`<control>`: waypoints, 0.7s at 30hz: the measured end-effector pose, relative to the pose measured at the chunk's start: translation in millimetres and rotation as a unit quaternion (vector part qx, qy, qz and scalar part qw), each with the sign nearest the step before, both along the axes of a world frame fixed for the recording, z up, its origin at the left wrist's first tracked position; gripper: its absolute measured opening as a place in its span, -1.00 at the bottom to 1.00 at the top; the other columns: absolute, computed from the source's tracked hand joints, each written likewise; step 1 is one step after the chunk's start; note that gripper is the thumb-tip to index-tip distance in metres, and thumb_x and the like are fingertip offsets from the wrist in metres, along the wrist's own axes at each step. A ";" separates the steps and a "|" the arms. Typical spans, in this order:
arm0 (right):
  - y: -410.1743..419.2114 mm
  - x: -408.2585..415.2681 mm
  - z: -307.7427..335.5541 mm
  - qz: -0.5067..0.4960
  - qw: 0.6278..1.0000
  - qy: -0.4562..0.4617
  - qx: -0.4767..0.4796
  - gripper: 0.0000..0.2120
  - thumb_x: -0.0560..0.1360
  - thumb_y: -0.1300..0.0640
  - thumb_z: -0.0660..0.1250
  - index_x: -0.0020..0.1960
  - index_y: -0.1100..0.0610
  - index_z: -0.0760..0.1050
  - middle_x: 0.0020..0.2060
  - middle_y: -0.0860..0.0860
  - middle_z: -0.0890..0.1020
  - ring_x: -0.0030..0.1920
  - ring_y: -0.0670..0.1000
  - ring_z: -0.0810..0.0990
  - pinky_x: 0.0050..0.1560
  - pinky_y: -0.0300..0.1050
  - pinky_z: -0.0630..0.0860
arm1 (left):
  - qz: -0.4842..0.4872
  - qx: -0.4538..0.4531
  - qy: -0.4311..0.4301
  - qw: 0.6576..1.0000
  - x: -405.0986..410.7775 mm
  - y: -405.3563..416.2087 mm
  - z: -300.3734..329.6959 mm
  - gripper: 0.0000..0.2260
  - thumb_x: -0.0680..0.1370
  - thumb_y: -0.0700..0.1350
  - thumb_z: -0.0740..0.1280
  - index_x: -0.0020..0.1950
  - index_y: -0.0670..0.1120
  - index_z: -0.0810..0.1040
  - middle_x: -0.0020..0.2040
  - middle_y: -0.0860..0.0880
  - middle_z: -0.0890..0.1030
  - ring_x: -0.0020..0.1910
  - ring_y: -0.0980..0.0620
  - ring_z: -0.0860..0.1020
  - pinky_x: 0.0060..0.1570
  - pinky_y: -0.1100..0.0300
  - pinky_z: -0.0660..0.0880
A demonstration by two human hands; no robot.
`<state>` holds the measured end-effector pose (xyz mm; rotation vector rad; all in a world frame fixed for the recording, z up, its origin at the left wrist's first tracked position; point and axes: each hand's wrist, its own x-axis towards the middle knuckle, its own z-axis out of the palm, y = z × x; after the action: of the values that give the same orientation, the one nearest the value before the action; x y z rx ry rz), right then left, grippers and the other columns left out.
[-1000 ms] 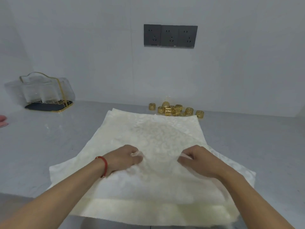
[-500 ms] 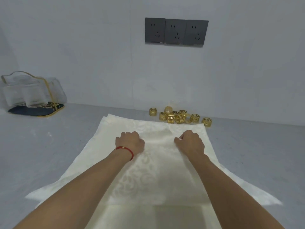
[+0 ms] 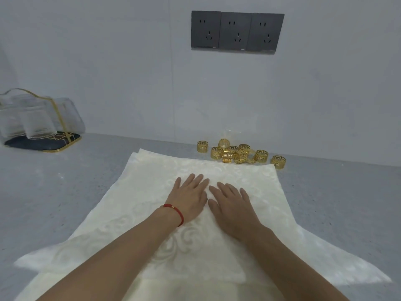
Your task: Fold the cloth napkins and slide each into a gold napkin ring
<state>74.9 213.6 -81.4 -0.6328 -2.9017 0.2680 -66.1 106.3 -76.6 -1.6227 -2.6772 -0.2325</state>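
A grey speckled countertop [image 3: 65,203] is running back to a plain pale wall [image 3: 108,61], where a dark triple socket panel [image 3: 237,32] is sitting high up. At the far left of the counter, a rack with gold wire edging [image 3: 41,124] is standing on a dark base, with clear ribbed pieces leaning in it. The cream patterned cloth napkins [image 3: 249,192] are lying stacked in the middle of the counter, the top one's far edge lying folded just short of the far edge of the layer below, with wider layers spreading out underneath toward the viewer. Both hands are resting palm-down on the top napkin, side by side near its middle: the left hand [image 3: 189,197], wearing a red string bracelet [image 3: 174,211] at the wrist, is lying flat with its fingers straight and close together, and the right hand [image 3: 231,205] is lying flat too, its fingers slightly fanned. The top napkin's long axis is running from the viewer toward the wall, its far edge lying roughly parallel to the wall. A cluster of gold napkin rings [image 3: 240,155] is sitting just beyond that far edge, close to the wall, some upright and some tipped.
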 end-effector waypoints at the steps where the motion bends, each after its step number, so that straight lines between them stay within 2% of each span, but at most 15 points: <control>1: -0.5 -0.4 0.2 -0.002 1.000 0.000 0.005 -0.50 0.72 -0.15 -0.08 0.63 -0.11 0.11 0.63 -0.08 0.13 0.62 -0.01 0.04 0.61 0.18 -0.05 | 0.004 -0.005 -0.004 1.000 -0.8 0.1 -2.0 -0.54 0.70 0.03 -0.09 0.63 0.06 0.03 0.64 0.07 -0.01 0.61 0.03 -0.08 0.55 -0.12 -0.07; 8: -1.2 -0.5 -0.3 -0.006 1.000 -0.005 0.003 -0.51 0.72 -0.13 -0.07 0.63 -0.10 0.09 0.64 -0.08 0.10 0.63 -0.02 0.01 0.61 0.19 -0.07 | 0.007 -0.031 -0.003 0.999 -2.2 1.4 -6.2 -0.52 0.69 0.05 -0.15 0.63 0.09 -0.09 0.64 0.10 -0.11 0.61 0.04 -0.16 0.55 -0.13 -0.16; 15: 0.9 -1.9 7.0 0.001 1.000 -0.027 -0.014 -0.49 0.72 -0.14 -0.13 0.65 -0.06 0.06 0.65 -0.07 0.07 0.65 -0.02 -0.03 0.61 0.21 -0.09 | 0.010 -0.057 -0.024 0.998 -6.0 4.6 3.3 -0.51 0.69 0.10 -0.18 0.63 0.10 -0.09 0.64 0.08 -0.12 0.61 0.06 -0.17 0.53 -0.21 -0.22; 18: 2.6 -0.6 11.9 0.008 1.000 -0.015 -0.018 -0.51 0.72 -0.10 -0.16 0.59 -0.04 0.20 0.60 -0.07 0.21 0.61 -0.03 0.11 0.60 0.21 -0.02 | 0.013 -0.041 -0.040 0.998 -5.7 5.8 4.7 -0.49 0.67 0.18 -0.20 0.63 0.12 -0.04 0.64 0.11 -0.08 0.61 0.08 -0.15 0.52 -0.22 -0.23; 21: 9.4 -8.4 17.6 -0.009 0.999 0.034 0.015 -0.42 0.61 -0.12 -0.23 0.43 -0.01 0.38 0.38 -0.07 0.51 0.40 -0.03 0.44 0.50 0.15 0.19 | 0.011 -0.018 -0.033 0.999 -5.4 4.9 -1.4 -0.50 0.67 0.18 -0.17 0.62 0.13 -0.01 0.64 0.12 -0.06 0.61 0.09 -0.13 0.54 -0.20 -0.18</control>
<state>66.6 223.0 -63.7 -0.6304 -2.8279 0.2374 -71.5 111.2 -78.0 -1.6218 -2.7629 -0.2434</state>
